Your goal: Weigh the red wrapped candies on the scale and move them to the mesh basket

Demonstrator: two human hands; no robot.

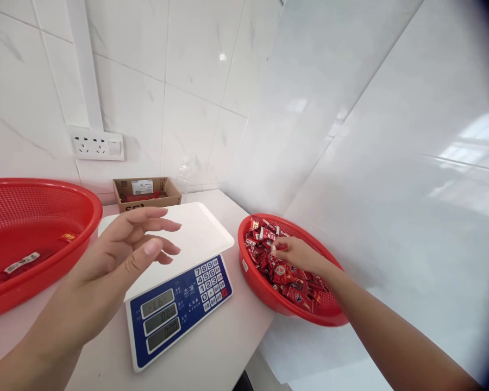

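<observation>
My left hand [122, 250] hovers open above the white platform of a digital scale [199, 231], fingers spread and holding nothing. My right hand [295, 254] reaches into a red basket [264, 285] at the right table edge, its fingers closed on red candy wrappers [283, 271] piled inside. The scale has a blue front panel with a keypad and three small displays [161, 320].
A large red basket [65, 217] stands at the left with a few wrappers in it. At the back sits an open cardboard box [146, 193] below a wall socket [98, 145]. White tiled walls close in behind and on the right.
</observation>
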